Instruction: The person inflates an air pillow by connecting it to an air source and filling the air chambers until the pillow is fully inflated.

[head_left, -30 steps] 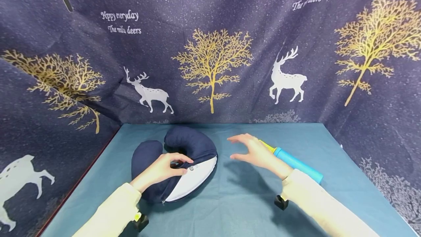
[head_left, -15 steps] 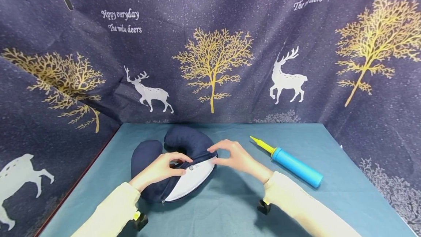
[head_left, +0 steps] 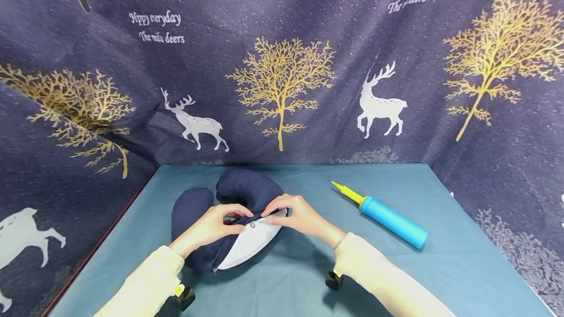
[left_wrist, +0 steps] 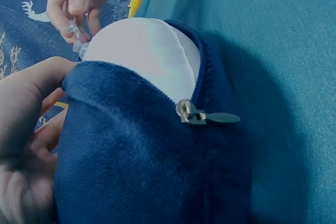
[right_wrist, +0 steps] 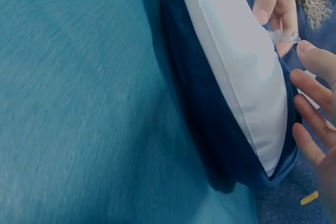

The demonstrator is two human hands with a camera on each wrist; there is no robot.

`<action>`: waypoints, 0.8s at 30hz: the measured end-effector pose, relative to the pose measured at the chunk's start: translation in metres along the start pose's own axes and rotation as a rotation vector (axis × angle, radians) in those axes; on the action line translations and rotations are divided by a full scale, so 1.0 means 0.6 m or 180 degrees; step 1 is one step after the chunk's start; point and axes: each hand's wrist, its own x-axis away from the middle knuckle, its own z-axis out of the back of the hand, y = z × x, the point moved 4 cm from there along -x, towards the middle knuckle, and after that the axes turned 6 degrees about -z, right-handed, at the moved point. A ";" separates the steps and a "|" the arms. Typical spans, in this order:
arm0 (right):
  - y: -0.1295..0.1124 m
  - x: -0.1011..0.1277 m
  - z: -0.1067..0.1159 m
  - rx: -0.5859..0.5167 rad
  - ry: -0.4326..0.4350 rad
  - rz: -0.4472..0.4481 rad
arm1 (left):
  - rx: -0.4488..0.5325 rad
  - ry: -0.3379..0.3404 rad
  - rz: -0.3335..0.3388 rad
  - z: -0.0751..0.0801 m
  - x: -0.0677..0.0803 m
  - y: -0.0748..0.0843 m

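Note:
A navy U-shaped neck pillow [head_left: 246,190] lies on the teal table [head_left: 396,268]. Its cover is unzipped, and the white inflatable bladder [head_left: 251,243] shows inside. My left hand [head_left: 233,220] grips the cover's edge [left_wrist: 105,82] just beside the clear valve [left_wrist: 77,31]. My right hand [head_left: 270,216] pinches that valve, as the left wrist view shows with its fingers [left_wrist: 79,3] curled round it. The zipper pull [left_wrist: 207,116] lies on the cover's side. In the right wrist view the bladder [right_wrist: 236,77] bulges from the cover [right_wrist: 199,124].
A blue hand pump [head_left: 392,218] with a yellow nozzle [head_left: 345,191] lies on the table to the right of the pillow. Dark curtains printed with deer and gold trees [head_left: 282,87] wall in the table at the back and both sides.
My right hand moved left from above the pump to the pillow and took hold of the valve. The left hand stayed on the cover.

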 end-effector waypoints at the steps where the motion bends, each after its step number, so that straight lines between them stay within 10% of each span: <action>1: -0.001 -0.003 -0.002 -0.0017 -0.0006 -0.0007 | -0.0007 0.0007 0.0008 0.002 0.002 -0.001; 24: -0.010 -0.010 -0.023 -0.0101 -0.0014 0.0103 | 0.0040 -0.0011 0.0001 -0.002 0.001 -0.006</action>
